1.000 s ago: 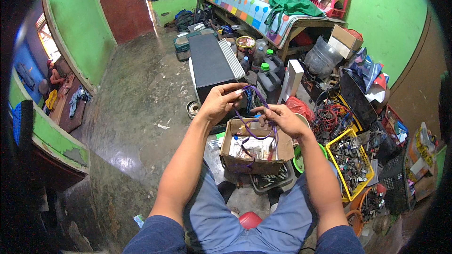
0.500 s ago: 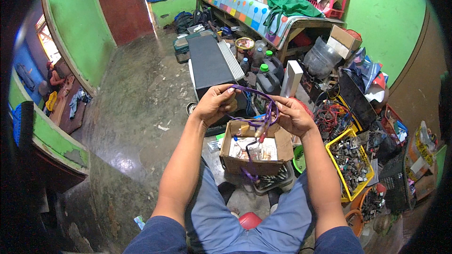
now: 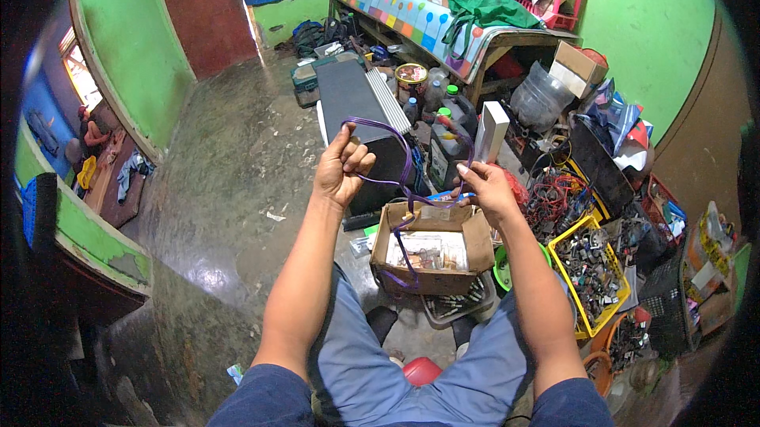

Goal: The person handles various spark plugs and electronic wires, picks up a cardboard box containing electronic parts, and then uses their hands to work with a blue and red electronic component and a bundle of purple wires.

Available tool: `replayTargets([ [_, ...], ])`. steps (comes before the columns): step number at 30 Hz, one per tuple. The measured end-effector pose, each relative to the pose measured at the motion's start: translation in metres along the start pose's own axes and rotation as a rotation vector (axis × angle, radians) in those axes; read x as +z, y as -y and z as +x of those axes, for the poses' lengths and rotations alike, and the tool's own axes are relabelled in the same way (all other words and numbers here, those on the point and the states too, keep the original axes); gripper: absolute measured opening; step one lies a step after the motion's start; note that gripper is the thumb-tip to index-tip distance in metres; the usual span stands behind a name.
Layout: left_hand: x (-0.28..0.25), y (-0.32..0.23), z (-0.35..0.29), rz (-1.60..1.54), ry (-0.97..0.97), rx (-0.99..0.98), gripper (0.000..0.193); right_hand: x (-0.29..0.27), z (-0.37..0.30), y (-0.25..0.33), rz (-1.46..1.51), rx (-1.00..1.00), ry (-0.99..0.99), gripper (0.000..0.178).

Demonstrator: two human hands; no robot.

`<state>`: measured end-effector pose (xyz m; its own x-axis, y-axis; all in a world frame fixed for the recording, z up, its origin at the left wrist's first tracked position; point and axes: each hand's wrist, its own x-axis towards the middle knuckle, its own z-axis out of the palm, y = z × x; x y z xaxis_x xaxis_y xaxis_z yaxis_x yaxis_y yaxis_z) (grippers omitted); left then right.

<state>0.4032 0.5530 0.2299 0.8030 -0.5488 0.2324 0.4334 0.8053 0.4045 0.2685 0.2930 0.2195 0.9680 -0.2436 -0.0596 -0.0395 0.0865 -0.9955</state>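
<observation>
A thin purple cable [image 3: 409, 159] hangs in loose loops between my hands. My left hand [image 3: 341, 167] is raised and pinches one loop between thumb and finger, the other fingers curled. Lower and to the right, my right hand [image 3: 484, 189] grips another part of the cable at its fingertips. One strand dangles down in front of an open cardboard box [image 3: 431, 280] that stands between my knees. Inside the box lie small pale packets [image 3: 427, 250]. The connectors on the cable are hard to make out.
A yellow basket [image 3: 621, 300] of small parts and tangled red wires [image 3: 554, 193] are at the right. Beyond the box lies a black case [image 3: 352, 102], with jugs [image 3: 447, 150] beside it. A cluttered bench [image 3: 427, 35] runs along the back. A person [image 3: 93, 136] sits far left.
My left hand has moved left and up, away from the right, spreading the purple cable into wider loops. The bunched connectors have dropped from between my hands, and a strand hangs lower.
</observation>
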Motion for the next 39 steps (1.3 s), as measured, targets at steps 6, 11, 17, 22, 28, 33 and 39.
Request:
replayTargets([
  [6, 0.009, 0.022, -0.002, 0.037, 0.022, -0.117, 0.021, 0.034, -0.017, -0.002, -0.300, 0.150, 0.322, 0.040],
  [11, 0.041, 0.026, -0.006, -0.009, 0.086, -0.008, 0.030, 0.043, -0.022, -0.014, -0.272, 0.163, 0.445, 0.077],
  [17, 0.050, 0.020, -0.013, 0.069, 0.184, 0.087, 0.043, 0.040, -0.027, -0.004, -0.285, -0.154, 0.485, 0.062],
  [22, 0.067, 0.032, -0.029, 0.227, 0.223, 0.038, 0.049, 0.045, -0.032, 0.004, -0.321, -0.246, 0.323, 0.033],
  [28, 0.078, 0.039, -0.040, 0.331, 0.267, 0.032, 0.053, 0.042, -0.035, 0.016, -0.499, -0.465, 0.102, 0.023],
  [33, 0.080, 0.034, -0.039, 0.332, 0.203, 0.039, 0.050, 0.037, -0.043, 0.030, -0.486, -0.731, -0.107, 0.022],
  [39, 0.066, -0.003, -0.041, 0.538, 0.065, 0.081, 0.038, -0.041, -0.049, 0.050, 0.116, -0.376, -0.321, 0.031],
])
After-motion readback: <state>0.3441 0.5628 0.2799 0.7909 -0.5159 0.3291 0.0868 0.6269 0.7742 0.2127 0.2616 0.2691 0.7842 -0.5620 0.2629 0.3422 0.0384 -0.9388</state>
